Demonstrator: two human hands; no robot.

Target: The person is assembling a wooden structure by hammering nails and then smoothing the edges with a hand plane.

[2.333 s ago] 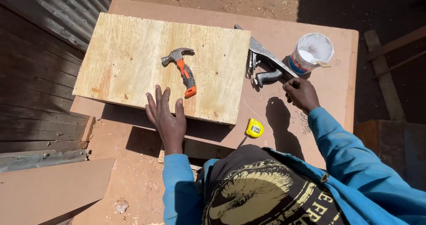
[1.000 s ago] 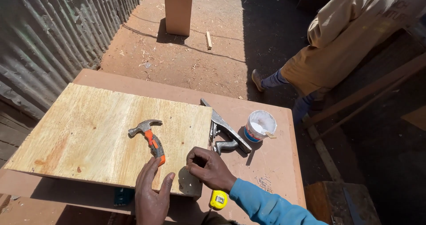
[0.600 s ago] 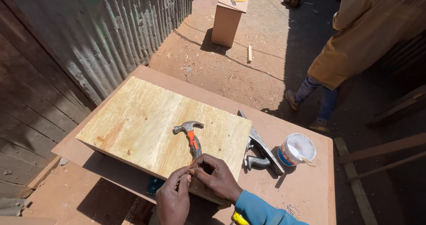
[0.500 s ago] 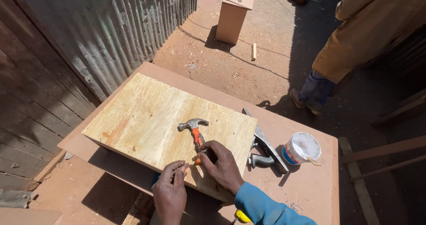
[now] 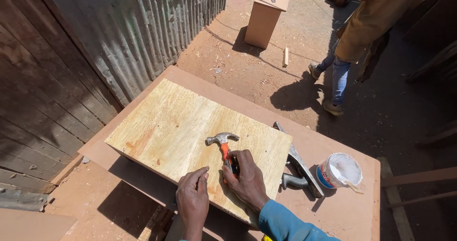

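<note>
Orange and black, the handle of the claw hammer [image 5: 224, 150] now sits under my right hand [image 5: 247, 181], whose fingers curl over its lower end; a moment ago that hand was pinching something small together with my left, just short of the handle. The hammer's steel head points away from me and it lies flat on the pale plywood panel [image 5: 181, 127], unlifted. My left hand [image 5: 193, 200] rests beside the right, fingers drawn together and pressed to the panel's near edge; whether it pins a nail there I cannot tell, the fingertips hide it. So the hands have parted, one to the tool, one holding place. Right of my right hand lie a handsaw [image 5: 300, 167] and a white tub [image 5: 340, 169] on the brown tabletop [image 5: 347, 212]. A second person [image 5: 366, 27] stands beyond, cut off at the frame's top.
</note>
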